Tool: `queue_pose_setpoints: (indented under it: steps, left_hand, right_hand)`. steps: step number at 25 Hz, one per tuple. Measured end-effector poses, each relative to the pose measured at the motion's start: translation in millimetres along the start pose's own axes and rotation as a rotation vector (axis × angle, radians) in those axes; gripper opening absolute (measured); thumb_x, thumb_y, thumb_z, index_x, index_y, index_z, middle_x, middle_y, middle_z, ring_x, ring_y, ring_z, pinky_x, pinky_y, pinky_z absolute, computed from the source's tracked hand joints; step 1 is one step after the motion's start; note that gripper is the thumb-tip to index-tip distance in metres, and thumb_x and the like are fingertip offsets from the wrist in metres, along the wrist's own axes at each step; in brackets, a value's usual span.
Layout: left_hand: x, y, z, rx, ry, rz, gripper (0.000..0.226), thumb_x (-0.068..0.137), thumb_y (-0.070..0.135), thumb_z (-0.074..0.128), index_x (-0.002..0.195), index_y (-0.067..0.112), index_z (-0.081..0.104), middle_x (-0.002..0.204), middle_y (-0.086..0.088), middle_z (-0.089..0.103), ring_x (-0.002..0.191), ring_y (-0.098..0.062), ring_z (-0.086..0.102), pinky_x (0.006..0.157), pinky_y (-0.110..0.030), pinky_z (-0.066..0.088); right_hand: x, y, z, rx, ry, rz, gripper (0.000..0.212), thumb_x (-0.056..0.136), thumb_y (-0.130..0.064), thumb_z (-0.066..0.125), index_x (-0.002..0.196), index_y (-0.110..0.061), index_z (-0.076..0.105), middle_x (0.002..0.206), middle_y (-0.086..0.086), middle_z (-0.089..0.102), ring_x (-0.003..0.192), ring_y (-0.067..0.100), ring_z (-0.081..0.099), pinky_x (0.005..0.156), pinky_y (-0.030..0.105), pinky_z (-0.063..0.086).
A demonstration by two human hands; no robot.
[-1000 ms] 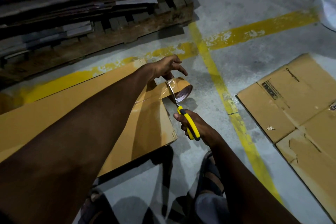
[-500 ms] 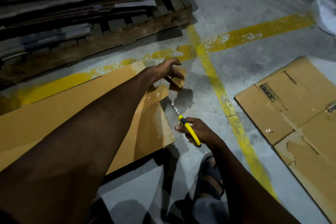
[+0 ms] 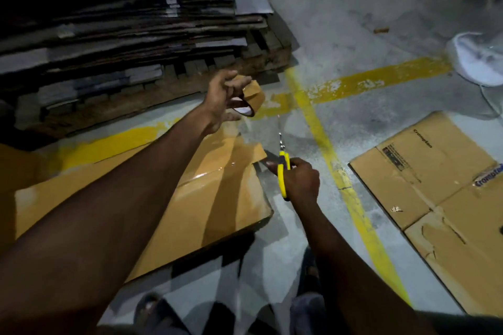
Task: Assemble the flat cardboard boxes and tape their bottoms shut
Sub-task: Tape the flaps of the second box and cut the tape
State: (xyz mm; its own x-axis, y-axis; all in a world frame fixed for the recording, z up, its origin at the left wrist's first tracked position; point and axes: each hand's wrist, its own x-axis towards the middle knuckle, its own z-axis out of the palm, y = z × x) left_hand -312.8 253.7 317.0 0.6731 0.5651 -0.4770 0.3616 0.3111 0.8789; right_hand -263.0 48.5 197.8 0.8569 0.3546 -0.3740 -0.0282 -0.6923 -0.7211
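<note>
A brown cardboard box point(image 3: 217, 198) lies on the concrete floor under my left arm, with glossy brown tape along its seam and a loose tape end at its far right corner. My left hand point(image 3: 220, 98) is raised above the box's far corner and holds a roll of brown packing tape point(image 3: 251, 99) on its fingers. My right hand point(image 3: 298, 181) grips yellow-handled scissors point(image 3: 283, 168), blades pointing away, just right of the box's corner.
A wooden pallet point(image 3: 261, 62) stacked with flat cardboard sheets point(image 3: 122, 30) stands at the back left. A flattened printed carton point(image 3: 441, 185) lies on the floor to the right. Yellow floor lines point(image 3: 343, 182) cross between them. A white fan base point(image 3: 479, 60) sits far right.
The tape strip between roll and box has been cut. My left hand lifted the roll up and away from the box. My right hand drew the scissors back slightly.
</note>
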Motion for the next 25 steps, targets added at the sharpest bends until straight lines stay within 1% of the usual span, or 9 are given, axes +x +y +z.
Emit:
queue_pose_setpoints:
  steps: [3,6,8,12,16,19,21,23,25]
  left_hand:
    - [-55.0,5.1,-38.5,-0.022,0.107,0.015,0.056,0.09,0.049,0.028,0.13,0.024,0.058,0.12,0.003,0.064,0.099,-0.02,0.056,0.084,-0.034,0.039]
    - [-115.5,-4.1,-78.3,-0.041,0.201,-0.004,0.05,0.094,0.044,0.029,0.133,0.025,0.054,0.14,0.005,0.051,0.095,-0.02,0.057,0.074,-0.028,0.048]
    - [-148.2,-26.1,-100.9,-0.084,0.283,-0.048,0.045,0.096,0.04,0.033,0.132,0.023,0.054,0.139,0.001,0.051,0.086,-0.019,0.06,0.062,-0.024,0.054]
    - [-194.5,-73.8,-135.0,-0.19,0.375,-0.127,0.043,0.094,0.038,0.038,0.129,0.022,0.058,0.139,-0.001,0.048,0.088,-0.026,0.063,0.064,-0.031,0.053]
    - [-199.0,-84.4,-170.4,-0.187,0.397,-0.135,0.046,0.094,0.037,0.036,0.133,0.021,0.054,0.142,-0.006,0.046,0.092,-0.033,0.063,0.068,-0.035,0.05]
    - [-190.9,-85.4,-191.5,-0.204,0.458,-0.085,0.045,0.093,0.038,0.038,0.133,0.021,0.051,0.121,-0.016,0.06,0.084,-0.033,0.07,0.072,-0.035,0.049]
    - [-184.5,-90.1,-198.7,-0.208,0.516,-0.055,0.038,0.095,0.037,0.039,0.128,0.02,0.05,0.107,-0.019,0.062,0.071,-0.028,0.071,0.067,-0.035,0.05]
    - [-179.0,-99.4,-207.6,-0.172,0.587,-0.007,0.033,0.098,0.04,0.04,0.124,0.023,0.05,0.114,-0.019,0.059,0.08,-0.03,0.068,0.066,-0.036,0.05]
    - [-177.9,-110.3,-220.2,-0.123,0.655,0.012,0.034,0.098,0.04,0.041,0.127,0.025,0.049,0.117,-0.014,0.058,0.09,-0.032,0.065,0.073,-0.038,0.05]
  right_hand:
    - [-33.9,-49.6,18.1,-0.123,0.03,-0.128,0.043,0.084,-0.061,0.058,0.09,-0.021,0.071,0.089,0.011,0.07,0.091,0.037,0.063,0.073,0.037,0.051]
    - [-69.2,-70.9,41.4,-0.316,-0.05,-0.315,0.041,0.09,-0.055,0.055,0.094,-0.015,0.063,0.096,0.019,0.068,0.094,0.04,0.063,0.073,0.038,0.049]
    - [-82.4,-73.4,54.9,-0.484,-0.086,-0.438,0.043,0.092,-0.051,0.055,0.103,-0.009,0.061,0.101,0.02,0.067,0.098,0.04,0.063,0.078,0.039,0.049]
    - [-98.2,-60.5,75.2,-0.599,-0.17,-0.533,0.037,0.093,-0.041,0.056,0.105,-0.006,0.06,0.105,0.02,0.064,0.101,0.039,0.061,0.081,0.038,0.046]
    - [-101.3,-62.3,77.2,-0.651,-0.084,-0.585,0.033,0.094,-0.037,0.053,0.099,-0.008,0.068,0.103,0.014,0.064,0.096,0.034,0.063,0.078,0.036,0.047]
    - [-88.5,-65.4,81.7,-0.518,0.009,-0.631,0.023,0.084,-0.019,0.052,0.088,-0.003,0.067,0.089,0.019,0.067,0.087,0.039,0.064,0.07,0.038,0.049]
    - [-72.7,-58.3,90.0,-0.584,-0.026,-0.661,0.029,0.087,-0.017,0.051,0.104,0.002,0.065,0.105,0.024,0.064,0.105,0.044,0.06,0.086,0.046,0.048]
    - [-65.1,-46.9,100.5,-0.706,-0.159,-0.578,0.052,0.097,-0.03,0.037,0.135,0.003,0.048,0.143,0.027,0.045,0.138,0.043,0.036,0.111,0.053,0.029]
    - [-58.7,-41.3,105.2,-0.639,-0.176,-0.485,0.062,0.101,-0.037,0.023,0.149,0.001,0.029,0.159,0.023,0.021,0.149,0.038,0.014,0.118,0.053,0.014]
